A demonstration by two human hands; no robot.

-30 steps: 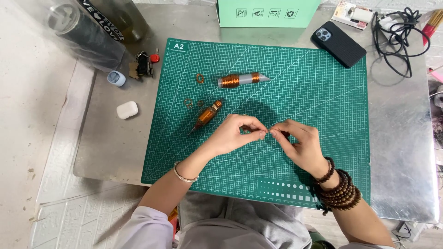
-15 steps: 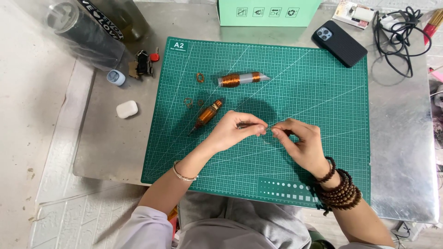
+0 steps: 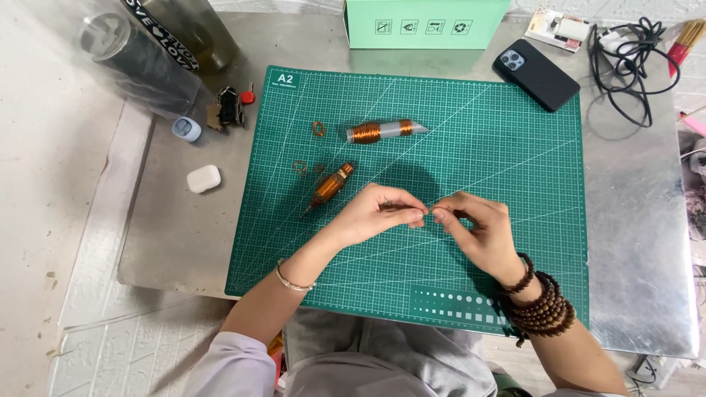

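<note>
My left hand (image 3: 379,215) and my right hand (image 3: 476,230) meet fingertip to fingertip over the middle of a green cutting mat (image 3: 515,147). Both pinch a small thin piece between them; it is too small to identify, perhaps a bit of copper wire. Left of my left hand lies a copper wire coil on a stick (image 3: 329,187). Farther back lies a second copper coil on a clear tube (image 3: 382,131). Small copper wire loops (image 3: 318,129) lie near the coils.
A mint green box (image 3: 426,22) stands at the back edge. A black phone (image 3: 536,74) and tangled black cable (image 3: 629,59) lie back right. Dark bottles in plastic (image 3: 147,51), a white earbud case (image 3: 203,179) and small parts (image 3: 229,109) sit left on the metal table (image 3: 640,220).
Both hands stay together over the mat, shifting slightly; the fingertips keep working the small piece. The coils have not moved.
</note>
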